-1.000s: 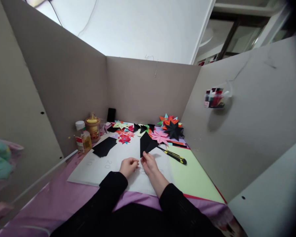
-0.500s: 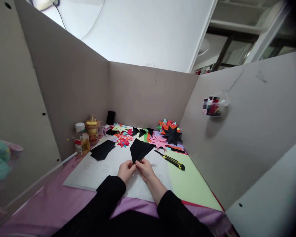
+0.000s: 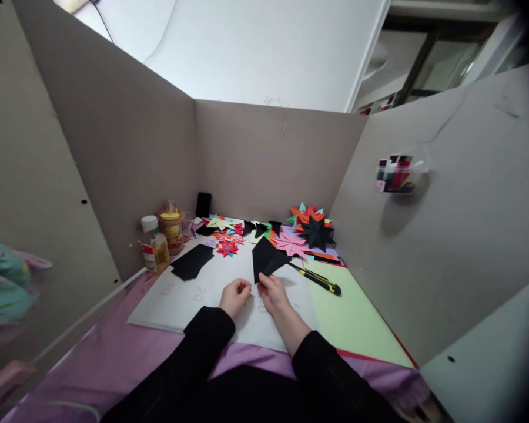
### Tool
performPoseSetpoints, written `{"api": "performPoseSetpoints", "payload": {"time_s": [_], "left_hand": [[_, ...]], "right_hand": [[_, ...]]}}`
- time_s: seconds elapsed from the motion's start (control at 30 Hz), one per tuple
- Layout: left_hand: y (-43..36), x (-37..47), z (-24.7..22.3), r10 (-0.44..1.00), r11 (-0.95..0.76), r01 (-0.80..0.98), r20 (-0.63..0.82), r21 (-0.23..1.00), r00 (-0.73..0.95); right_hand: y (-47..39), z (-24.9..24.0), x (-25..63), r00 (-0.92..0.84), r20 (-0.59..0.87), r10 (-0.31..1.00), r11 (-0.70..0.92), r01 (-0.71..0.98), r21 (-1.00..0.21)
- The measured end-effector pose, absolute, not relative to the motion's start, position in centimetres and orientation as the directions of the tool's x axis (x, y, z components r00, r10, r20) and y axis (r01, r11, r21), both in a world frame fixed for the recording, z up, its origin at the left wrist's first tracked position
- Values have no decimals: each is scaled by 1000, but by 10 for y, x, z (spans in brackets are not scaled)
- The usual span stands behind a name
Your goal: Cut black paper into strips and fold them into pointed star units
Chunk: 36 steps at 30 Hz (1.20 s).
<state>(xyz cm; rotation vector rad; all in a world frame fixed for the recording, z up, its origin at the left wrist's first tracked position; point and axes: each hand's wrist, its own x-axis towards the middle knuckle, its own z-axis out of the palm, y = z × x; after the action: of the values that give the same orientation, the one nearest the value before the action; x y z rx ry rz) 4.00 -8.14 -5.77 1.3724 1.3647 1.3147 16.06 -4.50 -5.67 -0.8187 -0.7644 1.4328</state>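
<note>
My right hand [image 3: 273, 295] pinches the lower corner of a folded black paper [image 3: 264, 258] between thumb and fingers. The paper stands fanned out above the hand, one flap slanting to the right. Just left of it my left hand [image 3: 235, 298] is closed, fingers curled together, a small gap from the paper; nothing shows in it. Both hands are over a white sheet [image 3: 158, 311] with printed numbers. A pile of black paper pieces [image 3: 193, 262] lies on the left of that sheet. To the right rests a yellow and black utility knife [image 3: 320, 281].
Folded paper stars, among them a pink one [image 3: 291, 243] and a black one [image 3: 316, 231], lie at the back. A bottle [image 3: 155, 247], a lidded jar [image 3: 171, 229] and a phone [image 3: 203, 205] stand left. Grey panels [image 3: 268, 153] enclose the table; a small box [image 3: 395, 175] hangs right.
My left hand has let go of the black paper and moved slightly away to the left. The right hand keeps the paper. The whole view has shifted a little.
</note>
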Motion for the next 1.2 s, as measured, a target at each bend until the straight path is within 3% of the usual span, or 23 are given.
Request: {"api": "performPoseSetpoints", "payload": {"time_s": [0.23, 0.6, 0.77, 1.0, 1.2], "left_hand": [[-81, 40, -60, 984, -136, 220, 158, 966, -84], [-80, 37, -60, 980, -176, 305, 196, 936, -37], [-81, 39, -58, 980, -187, 320, 200, 929, -8], [-86, 42, -54, 981, -196, 335, 187, 922, 59], [-87, 43, -56, 983, -182, 316, 177, 931, 45]], "right_hand": [[-49, -63, 157, -96, -19, 995, -59, -433, -899], [-44, -77, 158, -92, -20, 996, -52, -367, -929], [-42, -78, 158, -64, -28, 998, -53, -424, -904], [-29, -68, 165, 133, -10, 991, 72, -591, -803], [-24, -60, 176, 172, 19, 985, 117, -584, -803]]}}
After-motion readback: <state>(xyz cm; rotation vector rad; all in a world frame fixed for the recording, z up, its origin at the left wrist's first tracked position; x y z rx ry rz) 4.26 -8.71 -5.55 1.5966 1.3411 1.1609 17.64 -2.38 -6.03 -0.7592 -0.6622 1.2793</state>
